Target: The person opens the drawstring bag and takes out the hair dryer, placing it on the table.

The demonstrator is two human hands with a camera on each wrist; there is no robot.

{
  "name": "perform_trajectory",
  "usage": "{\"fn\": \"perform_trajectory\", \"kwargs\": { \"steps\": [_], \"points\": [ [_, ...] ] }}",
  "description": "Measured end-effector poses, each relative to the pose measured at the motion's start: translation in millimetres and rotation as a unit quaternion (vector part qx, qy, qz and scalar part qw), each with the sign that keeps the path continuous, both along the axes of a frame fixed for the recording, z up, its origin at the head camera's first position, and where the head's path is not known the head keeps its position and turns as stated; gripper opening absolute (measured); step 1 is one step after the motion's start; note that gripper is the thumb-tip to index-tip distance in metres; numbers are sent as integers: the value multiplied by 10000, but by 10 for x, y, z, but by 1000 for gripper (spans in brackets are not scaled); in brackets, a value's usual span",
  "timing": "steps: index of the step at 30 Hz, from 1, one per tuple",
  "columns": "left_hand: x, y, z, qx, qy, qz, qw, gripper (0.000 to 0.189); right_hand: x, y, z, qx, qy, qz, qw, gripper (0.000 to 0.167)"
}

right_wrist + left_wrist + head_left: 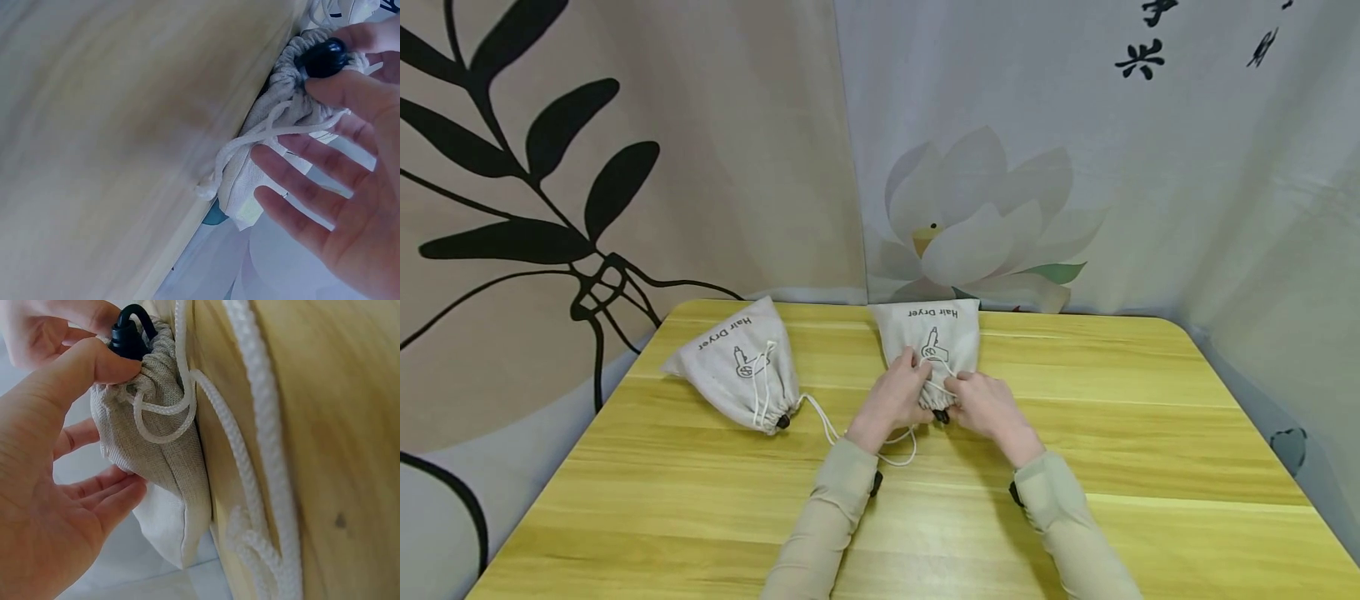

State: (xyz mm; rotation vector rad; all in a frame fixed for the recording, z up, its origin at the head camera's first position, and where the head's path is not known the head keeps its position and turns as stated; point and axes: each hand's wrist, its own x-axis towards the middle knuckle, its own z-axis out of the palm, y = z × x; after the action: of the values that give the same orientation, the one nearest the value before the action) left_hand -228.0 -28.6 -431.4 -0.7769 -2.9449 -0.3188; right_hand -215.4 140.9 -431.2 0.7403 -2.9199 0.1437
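A whitish drawstring bag (958,329) printed "Hair Dryer" lies at the table's far edge, its gathered mouth facing me. On its left side my left hand (897,398) grips the mouth, thumb on the gathers and other fingers along the cloth. My right hand (988,407) pinches the mouth's right side between thumb and forefinger, its other fingers spread beside the bag. Out of the mouth pokes a black ribbed end with a small loop (128,339); the rest of that object is hidden inside. White drawcord (165,434) hangs loosely over the cloth.
To the left lies a second, similar "Hair Dryer" bag (722,375), full-looking, with a black tip at its mouth. Loose white cord (898,462) trails on the wooden table (1150,400) near my left wrist. A printed curtain (760,150) stands behind the table.
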Motion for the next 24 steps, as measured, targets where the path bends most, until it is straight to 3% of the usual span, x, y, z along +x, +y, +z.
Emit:
{"fn": "perform_trajectory", "kwargs": {
  "steps": [17, 24],
  "points": [
    [73, 70, -40, -233, 390, 222, 9987, 68, 6, 40, -19, -297, 114, 28, 9995, 19],
    [104, 37, -42, -146, 653, 149, 9976, 51, 9, 48, -1, -394, 160, -2, 9991, 18]
  ]
}}
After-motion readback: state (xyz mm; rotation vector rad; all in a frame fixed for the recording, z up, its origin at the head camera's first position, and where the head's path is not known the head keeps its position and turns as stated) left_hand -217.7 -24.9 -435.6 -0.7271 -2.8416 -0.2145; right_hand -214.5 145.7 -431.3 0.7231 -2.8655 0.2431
